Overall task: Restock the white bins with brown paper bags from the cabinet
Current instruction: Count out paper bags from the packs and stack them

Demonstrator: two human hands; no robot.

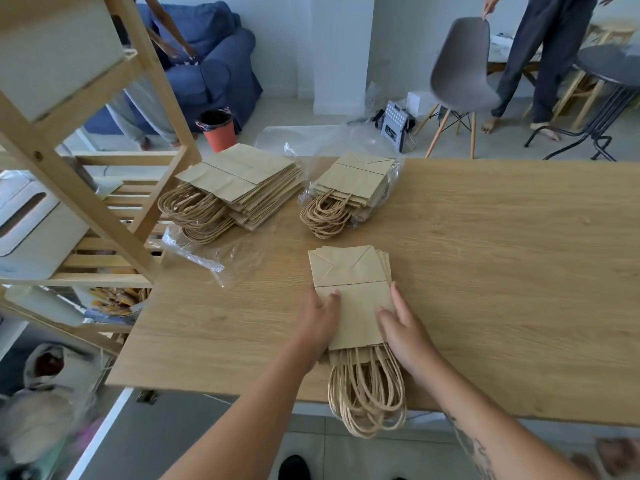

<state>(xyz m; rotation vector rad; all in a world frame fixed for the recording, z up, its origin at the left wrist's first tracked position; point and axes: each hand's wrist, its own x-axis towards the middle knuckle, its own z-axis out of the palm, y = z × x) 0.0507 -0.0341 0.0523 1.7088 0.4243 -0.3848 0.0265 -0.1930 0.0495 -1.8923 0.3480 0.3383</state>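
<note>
while the left hand (320, 320) and right hand (403, 329) press flat, fingers spread, on either side of the bag stack (351, 292) without clasping it, its handles (367, 393) overhang the desk (502, 258) edge; lifting unevenly could fan the bags out or snag a loop, spilling them to the floor

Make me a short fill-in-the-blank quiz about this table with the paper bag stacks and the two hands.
1. Both hands, left hand and right hand, rest on the ____ stack of brown paper bags.
2. That stack's twine handles hang over the table's ____ edge.
3. The table holds ____ stacks of bags.

Missing words: nearest; near; three
</note>
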